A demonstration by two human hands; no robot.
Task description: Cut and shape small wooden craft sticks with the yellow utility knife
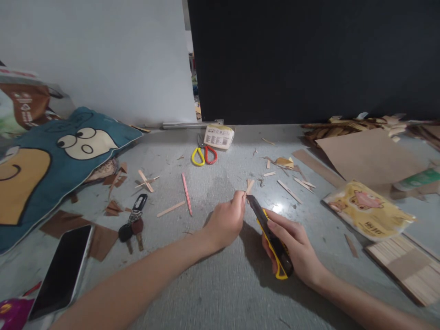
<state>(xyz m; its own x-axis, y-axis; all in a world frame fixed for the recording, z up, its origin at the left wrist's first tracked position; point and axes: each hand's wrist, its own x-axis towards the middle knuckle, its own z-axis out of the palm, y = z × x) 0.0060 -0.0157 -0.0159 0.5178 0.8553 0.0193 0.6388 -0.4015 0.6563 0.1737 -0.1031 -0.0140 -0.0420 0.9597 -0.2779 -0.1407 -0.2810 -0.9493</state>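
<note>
Near the middle of the grey table, my left hand (pixel 227 221) is closed around a pale wooden stick (pixel 250 185), whose upper end pokes out past the thumb. My right hand (pixel 292 240) grips a black and yellow utility knife (pixel 273 240). The knife's tip reaches up close beside the stick and my left thumb; whether it touches the wood I cannot tell. To the left of my left hand lie a pink pencil (pixel 186 194) and another flat wooden stick (pixel 171 209). Beyond them is a small crossed piece made of sticks (pixel 146 181).
Scissors (pixel 204 156) with yellow and red handles lie ahead beside a white packet (pixel 219 137). At left are keys (pixel 134 225), a phone (pixel 62 272) and a blue cushion (pixel 68 151). At right, a yellow packet (pixel 369 210), bundled sticks (pixel 405 266), cardboard (pixel 369 158) and wood scraps (pixel 289 191).
</note>
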